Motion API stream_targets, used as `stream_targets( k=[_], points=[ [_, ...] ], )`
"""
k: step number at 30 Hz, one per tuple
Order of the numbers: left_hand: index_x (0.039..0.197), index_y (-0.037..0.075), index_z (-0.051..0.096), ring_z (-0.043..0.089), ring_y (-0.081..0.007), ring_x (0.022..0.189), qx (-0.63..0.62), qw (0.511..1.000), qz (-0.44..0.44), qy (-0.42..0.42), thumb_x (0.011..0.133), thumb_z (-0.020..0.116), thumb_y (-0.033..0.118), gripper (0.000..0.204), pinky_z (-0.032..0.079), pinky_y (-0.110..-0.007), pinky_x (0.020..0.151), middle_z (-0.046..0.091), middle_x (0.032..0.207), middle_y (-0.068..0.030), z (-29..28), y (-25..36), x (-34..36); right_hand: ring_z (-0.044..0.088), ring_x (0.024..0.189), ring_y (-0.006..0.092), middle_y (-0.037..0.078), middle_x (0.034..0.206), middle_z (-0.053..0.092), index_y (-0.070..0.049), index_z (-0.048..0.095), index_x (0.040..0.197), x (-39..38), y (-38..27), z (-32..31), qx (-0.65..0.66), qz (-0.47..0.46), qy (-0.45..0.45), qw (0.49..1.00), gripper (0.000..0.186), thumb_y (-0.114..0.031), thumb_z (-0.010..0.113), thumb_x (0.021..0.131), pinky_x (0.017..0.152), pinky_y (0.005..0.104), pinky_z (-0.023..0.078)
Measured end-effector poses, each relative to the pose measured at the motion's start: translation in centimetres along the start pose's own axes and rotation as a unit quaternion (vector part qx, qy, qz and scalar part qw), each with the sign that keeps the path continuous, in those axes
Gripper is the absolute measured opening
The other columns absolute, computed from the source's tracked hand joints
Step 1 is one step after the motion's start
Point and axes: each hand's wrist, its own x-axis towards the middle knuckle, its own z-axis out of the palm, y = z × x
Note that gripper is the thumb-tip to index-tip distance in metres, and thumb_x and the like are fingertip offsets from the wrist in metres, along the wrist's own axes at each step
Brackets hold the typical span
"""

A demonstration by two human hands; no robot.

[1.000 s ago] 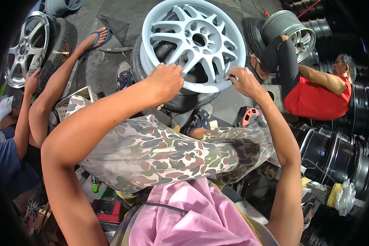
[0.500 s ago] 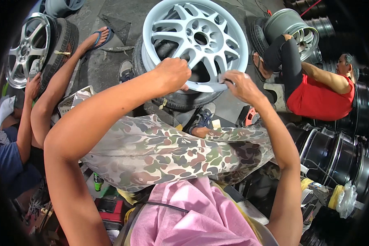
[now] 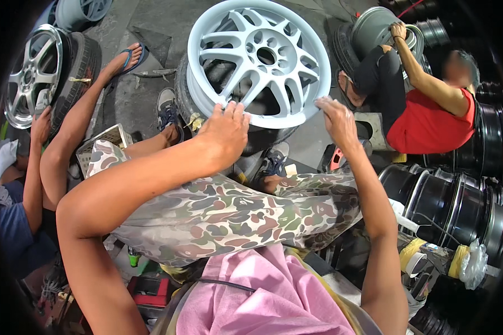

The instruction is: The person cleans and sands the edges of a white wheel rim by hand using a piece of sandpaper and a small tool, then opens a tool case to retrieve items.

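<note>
A pale grey-blue alloy wheel rim [image 3: 313,111] with paired spokes lies tilted in front of me on a black tyre [image 3: 183,92]. Bent over its near edge are the fingers of my left hand [image 3: 223,137], gripping the lip. My right hand [image 3: 339,123] has its fingertips closed on the lip at the near right; its thumb is mostly hidden. A yellow tag [image 3: 195,121] hangs on the tyre beside my left hand.
A co-worker in red [image 3: 430,120] sits at the right, touching a grey rim [image 3: 377,30]. Another person [image 3: 18,206] at the left handles a silver wheel [image 3: 25,78]. Black rims [image 3: 430,198] are stacked at right. A plastic crate [image 3: 114,134] stands left of my camouflage trousers.
The tyre's yellow tag has shifted left and away, the tyre turning clockwise. My left hand has opened from a fist onto the lip. The co-worker in red has raised a hand to the grey rim.
</note>
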Motion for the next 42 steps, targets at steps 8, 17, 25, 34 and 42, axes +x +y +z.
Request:
stream_targets(
  k=[8,17,25,34,42],
  points=[
    [0.159,-0.001,0.035,0.029,-0.0362,0.155,0.056,0.980,-0.188,0.045,0.102,0.059,0.041,0.075,0.026,-0.054,0.125,0.026,0.169,-0.0205,0.3,-6.9,-2.5,0.069,0.117,0.0343,0.017,0.126,0.072,-0.006,0.074,0.120,-2.1,-5.4,0.5,0.082,0.033,-0.006,0.996,0.035,0.004,0.060,0.089,0.099,0.0467,0.057],
    [0.161,-0.006,0.027,0.032,-0.0361,0.154,0.132,0.963,-0.223,0.066,0.100,0.060,0.037,0.081,0.032,-0.052,0.122,0.016,0.171,-0.0251,1.7,-6.3,-1.7,0.072,0.101,0.0393,0.023,0.109,0.073,-0.006,0.077,0.117,13.6,9.6,6.0,-0.020,0.158,0.175,0.972,0.025,-0.011,0.060,0.098,0.091,0.0454,0.055],
    [0.160,-0.009,0.027,0.045,-0.0349,0.145,0.124,0.964,-0.232,-0.043,0.098,0.063,0.046,0.090,0.042,-0.044,0.115,0.011,0.170,-0.0308,-0.7,-4.3,-1.6,0.074,0.099,0.0365,0.018,0.108,0.076,-0.019,0.079,0.118,32.6,1.0,9.0,0.167,0.135,0.146,0.966,0.029,-0.018,0.060,0.095,0.089,0.0461,0.057],
    [0.159,-0.010,0.026,0.051,-0.0363,0.139,0.106,0.966,-0.225,-0.070,0.097,0.066,0.048,0.095,0.047,-0.042,0.110,0.008,0.169,-0.0345,-1.6,-4.3,-1.8,0.076,0.099,0.0323,0.015,0.116,0.076,-0.014,0.075,0.123,32.3,-6.7,9.0,0.147,-0.120,0.139,0.972,0.038,0.001,0.062,0.091,0.088,0.0394,0.061],
    [0.159,-0.010,0.027,0.057,-0.0374,0.135,0.118,0.963,-0.228,-0.076,0.097,0.065,0.045,0.092,0.049,-0.042,0.107,0.009,0.169,-0.0353,0.0,-4.7,-2.4,0.072,0.107,0.0355,0.016,0.117,0.075,-0.014,0.075,0.123,30.7,-9.6,9.1,0.238,-0.188,0.121,0.945,0.035,-0.004,0.065,0.090,0.097,0.0418,0.057]
  ],
)
